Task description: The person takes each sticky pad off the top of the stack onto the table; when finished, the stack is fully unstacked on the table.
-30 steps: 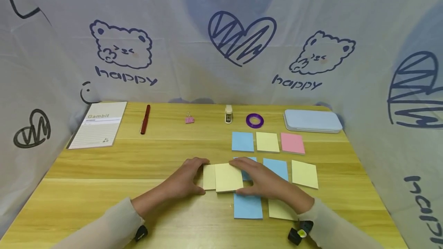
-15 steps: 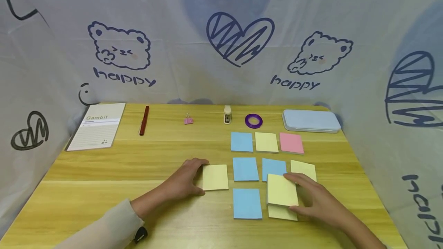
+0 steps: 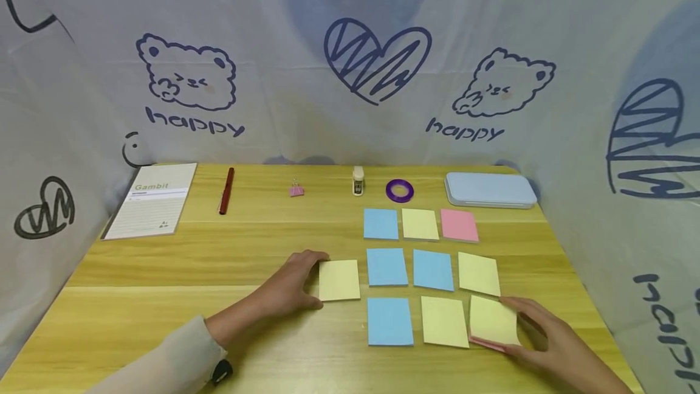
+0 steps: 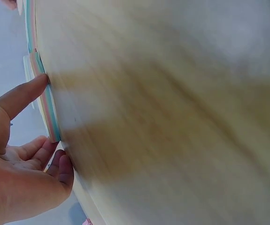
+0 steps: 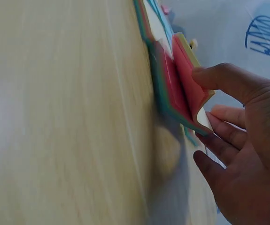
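In the head view, my left hand (image 3: 291, 286) grips the left end of a yellow sticky note pad (image 3: 340, 280) between thumb and fingers. The left wrist view shows that pad's edge (image 4: 49, 110) with teal, pink and yellow layers. At the front right, my right hand (image 3: 555, 340) pinches the right side of another yellow-topped sticky note pad (image 3: 493, 319), whose front edge shows pink. Seen from the right wrist, the pad's upper layers (image 5: 189, 70) are bent up, with a pink sheet (image 5: 172, 86) exposed beneath; the thumb presses on the raised part.
Blue (image 3: 389, 321), yellow (image 3: 444, 321) and pink (image 3: 459, 225) sticky note squares lie in rows between the hands. Along the back are a notebook (image 3: 150, 201), red pen (image 3: 226, 191), pink binder clip (image 3: 296, 190), small white bottle-like item (image 3: 358, 181), purple tape ring (image 3: 388, 191) and pale blue case (image 3: 490, 190).
My right hand has carried the yellow-topped pad rightward from over the left pad, past the front yellow square, to the right end of the front row. The left hand stays on its pad.
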`<action>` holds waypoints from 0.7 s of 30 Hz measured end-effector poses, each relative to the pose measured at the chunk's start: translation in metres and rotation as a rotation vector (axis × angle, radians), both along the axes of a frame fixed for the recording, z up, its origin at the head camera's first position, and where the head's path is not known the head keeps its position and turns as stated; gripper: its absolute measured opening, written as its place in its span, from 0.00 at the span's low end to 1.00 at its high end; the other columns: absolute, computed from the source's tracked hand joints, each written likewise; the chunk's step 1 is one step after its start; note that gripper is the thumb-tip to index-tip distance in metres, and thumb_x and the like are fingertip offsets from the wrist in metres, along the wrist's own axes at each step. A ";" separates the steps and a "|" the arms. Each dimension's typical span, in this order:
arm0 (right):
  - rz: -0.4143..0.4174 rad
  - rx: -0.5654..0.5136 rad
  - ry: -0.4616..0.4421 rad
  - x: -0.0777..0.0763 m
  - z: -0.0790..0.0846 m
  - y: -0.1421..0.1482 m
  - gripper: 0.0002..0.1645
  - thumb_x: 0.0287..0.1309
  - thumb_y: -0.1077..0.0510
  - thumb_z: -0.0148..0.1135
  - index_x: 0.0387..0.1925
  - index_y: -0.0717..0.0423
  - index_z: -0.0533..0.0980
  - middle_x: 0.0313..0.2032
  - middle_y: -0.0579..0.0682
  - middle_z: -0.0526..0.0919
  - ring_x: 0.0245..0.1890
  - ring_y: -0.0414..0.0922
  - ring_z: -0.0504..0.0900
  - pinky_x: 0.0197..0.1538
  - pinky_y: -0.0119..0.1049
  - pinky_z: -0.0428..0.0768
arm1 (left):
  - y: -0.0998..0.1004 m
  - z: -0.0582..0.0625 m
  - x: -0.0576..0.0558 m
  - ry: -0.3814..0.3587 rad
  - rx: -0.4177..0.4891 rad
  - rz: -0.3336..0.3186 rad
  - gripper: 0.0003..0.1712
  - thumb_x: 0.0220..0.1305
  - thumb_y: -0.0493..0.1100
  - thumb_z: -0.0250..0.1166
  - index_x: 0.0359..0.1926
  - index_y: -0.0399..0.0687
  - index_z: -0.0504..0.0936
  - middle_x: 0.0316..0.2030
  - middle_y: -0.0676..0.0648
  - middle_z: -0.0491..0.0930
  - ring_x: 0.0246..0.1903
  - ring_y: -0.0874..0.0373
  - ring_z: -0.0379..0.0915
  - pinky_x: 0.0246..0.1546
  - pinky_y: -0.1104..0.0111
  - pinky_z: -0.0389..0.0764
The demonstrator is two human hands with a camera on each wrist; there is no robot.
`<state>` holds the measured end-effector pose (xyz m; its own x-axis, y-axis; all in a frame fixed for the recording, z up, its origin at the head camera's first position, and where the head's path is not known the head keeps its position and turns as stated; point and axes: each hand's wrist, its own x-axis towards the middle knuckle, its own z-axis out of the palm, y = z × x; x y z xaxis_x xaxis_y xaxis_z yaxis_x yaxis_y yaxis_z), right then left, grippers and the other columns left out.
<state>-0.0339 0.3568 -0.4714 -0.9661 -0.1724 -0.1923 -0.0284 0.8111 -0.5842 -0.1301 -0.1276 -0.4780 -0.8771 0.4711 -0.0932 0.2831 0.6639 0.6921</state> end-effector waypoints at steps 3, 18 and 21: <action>-0.002 0.028 -0.024 0.002 -0.002 0.007 0.52 0.49 0.34 0.78 0.71 0.50 0.70 0.67 0.58 0.74 0.68 0.65 0.69 0.62 0.72 0.68 | 0.000 0.000 0.000 0.001 -0.001 0.001 0.49 0.50 0.38 0.83 0.71 0.41 0.69 0.67 0.42 0.72 0.68 0.43 0.63 0.67 0.48 0.71; 0.101 0.093 0.033 0.002 -0.017 0.014 0.54 0.49 0.45 0.82 0.74 0.49 0.67 0.69 0.58 0.72 0.67 0.64 0.71 0.63 0.67 0.72 | -0.003 0.000 0.000 0.005 -0.001 0.002 0.49 0.50 0.38 0.83 0.71 0.41 0.69 0.67 0.42 0.72 0.69 0.43 0.63 0.67 0.49 0.71; 0.066 0.094 -0.051 -0.001 -0.012 0.014 0.55 0.49 0.41 0.81 0.75 0.48 0.65 0.71 0.59 0.70 0.69 0.66 0.68 0.64 0.71 0.69 | -0.002 0.000 0.000 0.002 -0.004 -0.004 0.49 0.50 0.38 0.83 0.72 0.41 0.68 0.68 0.42 0.71 0.69 0.43 0.63 0.67 0.48 0.70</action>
